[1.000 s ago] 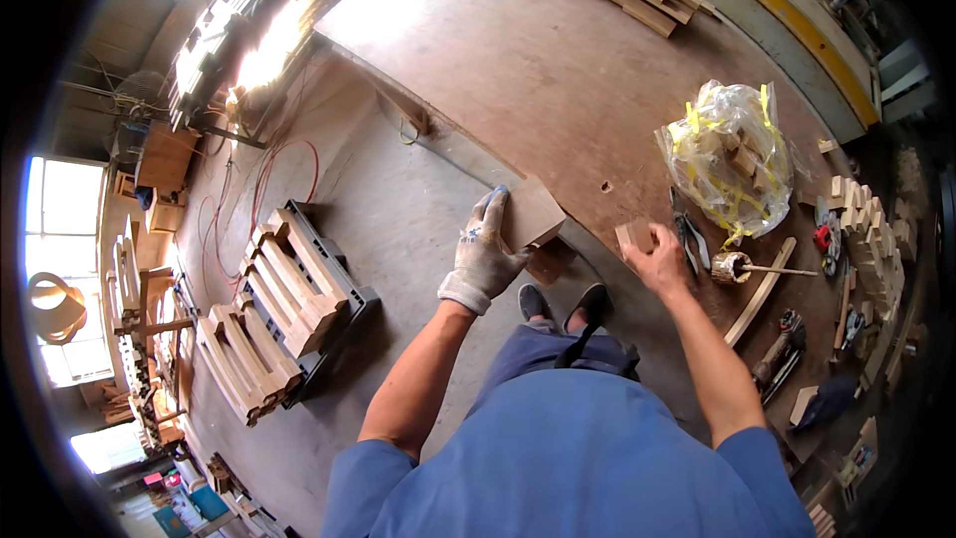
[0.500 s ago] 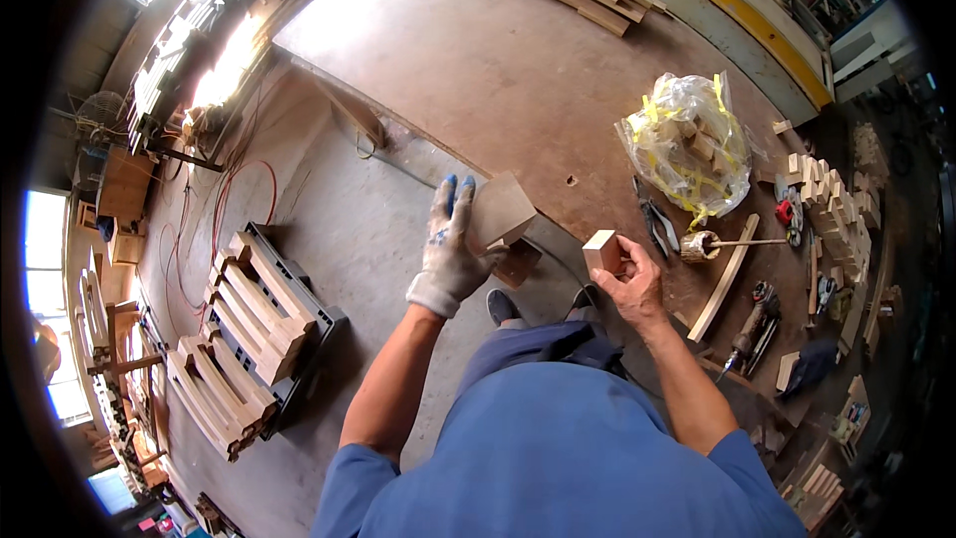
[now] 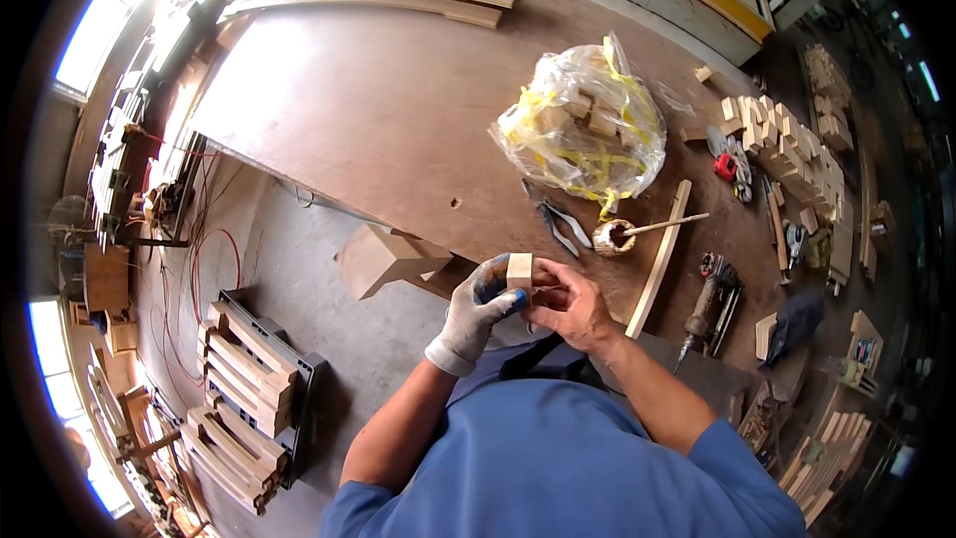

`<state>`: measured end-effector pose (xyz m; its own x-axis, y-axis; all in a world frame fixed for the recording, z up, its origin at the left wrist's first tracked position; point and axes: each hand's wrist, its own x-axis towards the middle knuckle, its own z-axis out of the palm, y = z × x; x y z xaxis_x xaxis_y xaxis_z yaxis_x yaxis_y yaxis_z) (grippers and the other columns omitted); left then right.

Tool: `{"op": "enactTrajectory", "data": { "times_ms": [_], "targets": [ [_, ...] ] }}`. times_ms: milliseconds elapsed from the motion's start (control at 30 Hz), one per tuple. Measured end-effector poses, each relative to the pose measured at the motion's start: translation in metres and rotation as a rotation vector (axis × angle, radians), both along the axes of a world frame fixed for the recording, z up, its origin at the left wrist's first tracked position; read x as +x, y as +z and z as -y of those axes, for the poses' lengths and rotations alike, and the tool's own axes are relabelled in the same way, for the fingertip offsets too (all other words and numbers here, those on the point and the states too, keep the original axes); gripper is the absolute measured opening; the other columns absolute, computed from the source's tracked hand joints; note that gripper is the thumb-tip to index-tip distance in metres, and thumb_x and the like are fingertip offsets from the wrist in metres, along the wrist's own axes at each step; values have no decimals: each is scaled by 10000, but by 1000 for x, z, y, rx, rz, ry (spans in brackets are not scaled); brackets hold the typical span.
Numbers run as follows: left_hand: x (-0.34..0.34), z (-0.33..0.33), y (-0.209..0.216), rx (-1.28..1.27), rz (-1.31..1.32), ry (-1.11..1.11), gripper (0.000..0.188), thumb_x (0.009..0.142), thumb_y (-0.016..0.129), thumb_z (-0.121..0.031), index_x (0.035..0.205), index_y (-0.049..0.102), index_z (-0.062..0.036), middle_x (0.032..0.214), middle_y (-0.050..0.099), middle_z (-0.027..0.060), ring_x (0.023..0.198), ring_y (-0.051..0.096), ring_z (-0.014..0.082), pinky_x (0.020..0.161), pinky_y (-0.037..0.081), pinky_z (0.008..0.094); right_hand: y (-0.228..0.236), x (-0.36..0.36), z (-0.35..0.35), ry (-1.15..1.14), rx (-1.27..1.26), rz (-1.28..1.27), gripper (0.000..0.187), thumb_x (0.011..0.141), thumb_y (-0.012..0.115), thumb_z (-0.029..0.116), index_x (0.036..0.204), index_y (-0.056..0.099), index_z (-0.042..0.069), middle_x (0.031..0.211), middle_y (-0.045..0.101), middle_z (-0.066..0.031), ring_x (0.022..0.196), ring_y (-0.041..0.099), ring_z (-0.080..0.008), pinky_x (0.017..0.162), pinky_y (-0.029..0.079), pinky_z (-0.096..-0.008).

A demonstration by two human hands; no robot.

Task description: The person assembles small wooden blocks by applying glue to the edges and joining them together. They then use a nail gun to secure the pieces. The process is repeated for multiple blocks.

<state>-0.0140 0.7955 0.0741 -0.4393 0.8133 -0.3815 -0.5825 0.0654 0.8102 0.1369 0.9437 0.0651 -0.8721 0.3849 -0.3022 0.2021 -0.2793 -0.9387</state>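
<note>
Wooden block (image 3: 519, 270), small and pale, is held up between both hands in front of the person's body, by the near edge of the desk (image 3: 368, 110). The gloved left hand (image 3: 470, 313) has its fingers closed on the block from the left, the blue-stained thumb tip against its lower part; the bare right hand (image 3: 575, 307) has bent fingers at its right side, though their exact contact is partly hidden.

A second ago the hands were well apart: the left lay on the larger wooden piece (image 3: 390, 261), while the right alone gripped the small block near the desk's edge. Now the left has let go of the larger piece, which sits by itself at the desk's edge, just beyond the glove, and has joined the right at the block. The view has also swung, so the clear plastic bag (image 3: 573, 149) with yellow tape shows nearer the middle. In front of the bag lie the pliers (image 3: 560, 225), with the round pot (image 3: 608, 238) and its stick (image 3: 667, 225) beside them, and a long wooden strip (image 3: 659, 261) farther right.
</note>
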Motion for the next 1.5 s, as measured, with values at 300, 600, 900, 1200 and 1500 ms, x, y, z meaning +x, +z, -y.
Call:
{"op": "enactTrajectory", "data": {
  "times_ms": [300,600,900,1200,1500],
  "targets": [
    [15,-55,-43,-111,284,25,504,1047,707,-223,1458,586,43,1296,698,87,1130,687,177,988,585,354,-37,71,-141,-665,456,276,316,952,848,293,960,705,12,680,621,22,513,531,-42,457,416,-239],
    [20,-88,-72,-51,340,-75,468,1077,646,-374,1388,610,-26,1246,688,122,1073,693,260,972,589,431,-36,69,-150,-528,435,245,221,1070,673,222,1075,705,3,754,698,-51,569,637,-90,512,522,-268],
    [24,-94,-82,-9,652,-13,465,1105,581,-402,1428,593,-67,1244,708,142,1071,713,298,992,587,494,-6,88,-139,-688,559,156,237,1095,628,231,1038,693,10,742,703,-54,606,675,-105,557,548,-262],
    [30,-99,-80,-27,738,30,545,1103,563,-446,1496,541,-69,1354,660,196,1191,660,445,1063,533,590,-22,82,-127,-732,377,248,304,1107,620,285,1049,678,-8,786,729,-80,598,685,-121,540,553,-263],
    [29,-101,-99,57,817,-18,571,1087,568,-456,1472,547,-35,1366,653,220,1211,647,470,1063,531,605,-21,102,-133,-903,241,215,345,1103,621,330,1065,657,-11,795,721,-106,570,671,-140,513,556,-268]
  ]
}}
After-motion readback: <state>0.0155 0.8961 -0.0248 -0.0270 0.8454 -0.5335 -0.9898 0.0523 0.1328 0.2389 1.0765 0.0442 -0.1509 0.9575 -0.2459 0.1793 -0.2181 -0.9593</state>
